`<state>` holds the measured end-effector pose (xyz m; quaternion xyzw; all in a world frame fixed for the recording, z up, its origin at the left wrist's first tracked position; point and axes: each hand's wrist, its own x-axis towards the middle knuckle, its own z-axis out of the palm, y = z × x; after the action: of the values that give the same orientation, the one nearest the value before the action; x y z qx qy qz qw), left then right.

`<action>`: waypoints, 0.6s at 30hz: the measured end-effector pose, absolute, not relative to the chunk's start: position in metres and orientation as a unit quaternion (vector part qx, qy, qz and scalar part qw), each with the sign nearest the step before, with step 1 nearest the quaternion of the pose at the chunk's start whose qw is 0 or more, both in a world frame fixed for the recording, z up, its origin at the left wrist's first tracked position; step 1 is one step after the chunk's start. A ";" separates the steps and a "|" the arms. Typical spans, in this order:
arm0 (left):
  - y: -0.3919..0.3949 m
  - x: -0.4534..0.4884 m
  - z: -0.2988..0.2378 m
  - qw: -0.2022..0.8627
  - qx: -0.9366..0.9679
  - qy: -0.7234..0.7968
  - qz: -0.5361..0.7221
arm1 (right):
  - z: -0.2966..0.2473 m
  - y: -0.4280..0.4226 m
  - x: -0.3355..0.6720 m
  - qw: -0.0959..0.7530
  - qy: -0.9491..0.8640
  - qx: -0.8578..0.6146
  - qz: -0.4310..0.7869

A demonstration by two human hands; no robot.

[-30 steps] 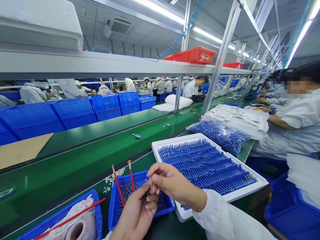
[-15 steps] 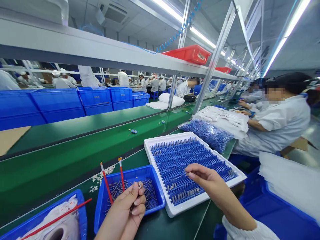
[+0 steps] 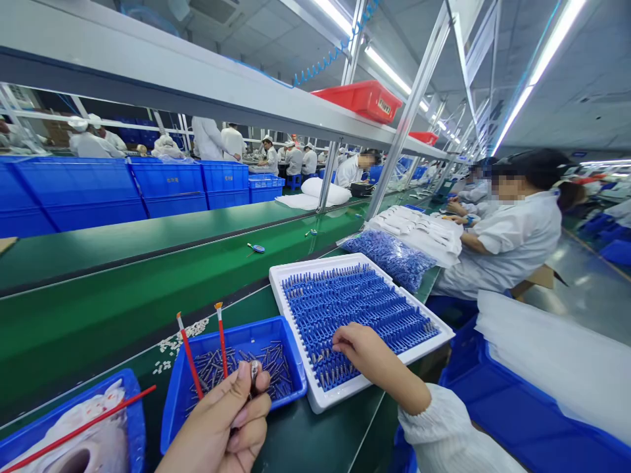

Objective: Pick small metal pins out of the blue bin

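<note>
Holding a small bundle of metal pins [image 3: 254, 373] pinched between thumb and fingers, the left hand [image 3: 217, 427] is raised just above the near edge of a small blue bin [image 3: 290, 358]; the pin tips stick up past the fingertips. That bin holds a loose heap of the same pins, too many to count, and two red-handled brushes [image 3: 190, 358] stand leaning in its left part. A third red-handled brush [image 3: 79, 430] lies across a second blue bin [image 3: 131, 404] at the lower left, which holds a white roll [image 3: 89, 453]. The right hand [image 3: 362, 348] rests on the near part of one white tray [image 3: 315, 394], just right of the small bin; its fingers are curled down onto the blue rows [image 3: 359, 305] filling the tray, and whether they grip anything cannot be told. Metal pins already stand in the nearest rows beside that hand. The two hands are apart, with the bin's right wall and the tray's left rim between them. Beyond the tray lies one clear bag of blue parts [image 3: 389, 256], then a stack of white packets [image 3: 419, 230]. One neighbouring person in white [image 3: 513, 236] sits at the right. Small white bits [image 3: 177, 341] lie scattered on the green bench [image 3: 98, 315].
</note>
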<state>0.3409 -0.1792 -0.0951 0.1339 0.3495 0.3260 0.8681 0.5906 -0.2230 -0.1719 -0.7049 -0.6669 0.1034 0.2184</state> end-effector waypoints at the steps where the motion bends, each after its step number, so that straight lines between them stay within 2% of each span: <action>1: -0.179 0.341 -0.095 0.861 0.142 0.359 0.331 | -0.172 -0.222 0.590 0.205 -0.669 -0.708 0.100; 18: -0.177 0.346 -0.102 0.849 0.162 0.382 0.328 | -0.172 -0.219 0.586 0.127 -0.698 -0.699 0.086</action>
<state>0.3462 -0.1768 -0.1015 0.1616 0.3822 0.3276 0.8488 0.5861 -0.2186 -0.1717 -0.6991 -0.6983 0.0861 0.1272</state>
